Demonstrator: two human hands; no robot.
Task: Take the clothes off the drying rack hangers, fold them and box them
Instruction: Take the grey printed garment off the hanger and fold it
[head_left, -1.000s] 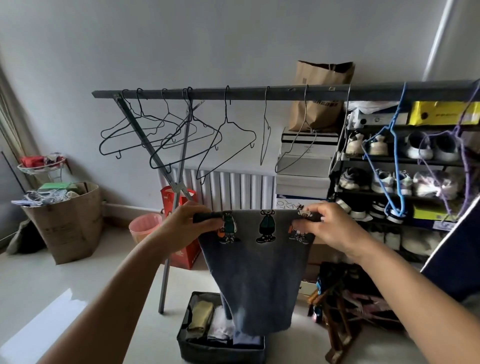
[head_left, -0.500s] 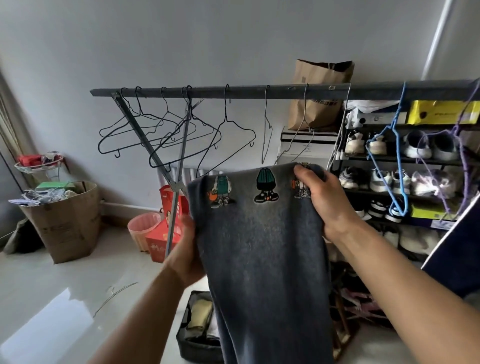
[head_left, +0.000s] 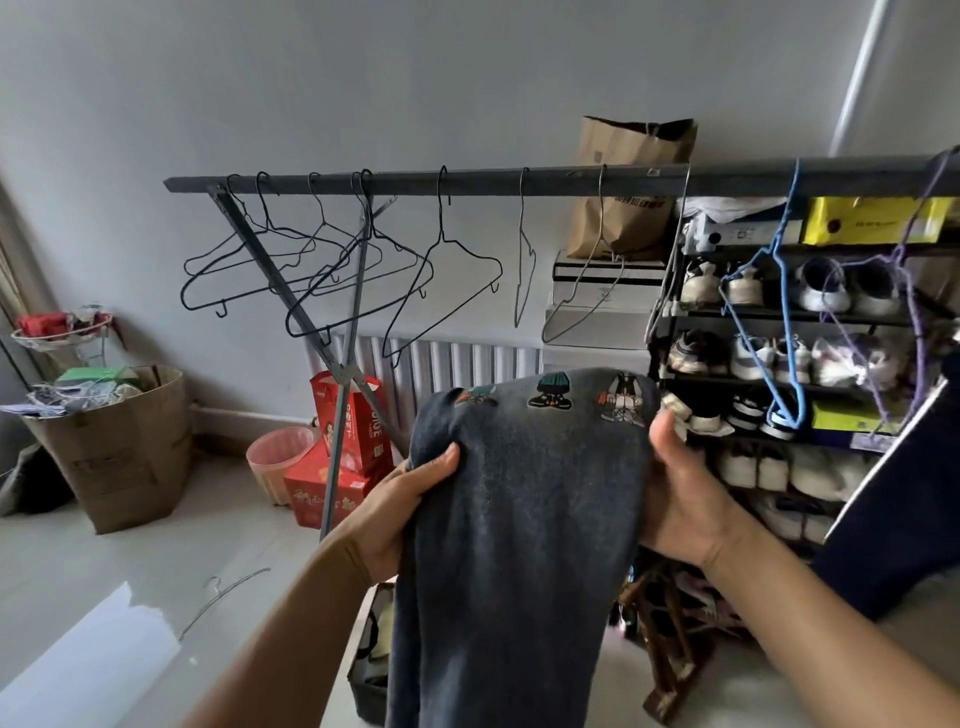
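A dark grey garment (head_left: 519, 519) with three small cartoon patches along its top edge hangs in front of the person, held up by both hands: the left hand (head_left: 400, 512) grips its left edge with the thumb curled over the front, and the right hand (head_left: 680, 499) grips its right edge. Below it, a dark fabric box (head_left: 371, 670) with folded clothes sits on the floor, partly hidden by the garment. Behind, empty wire hangers (head_left: 363, 275) hang from the drying rack bar (head_left: 571, 182), with a shoe shelf (head_left: 779, 353) to the right.
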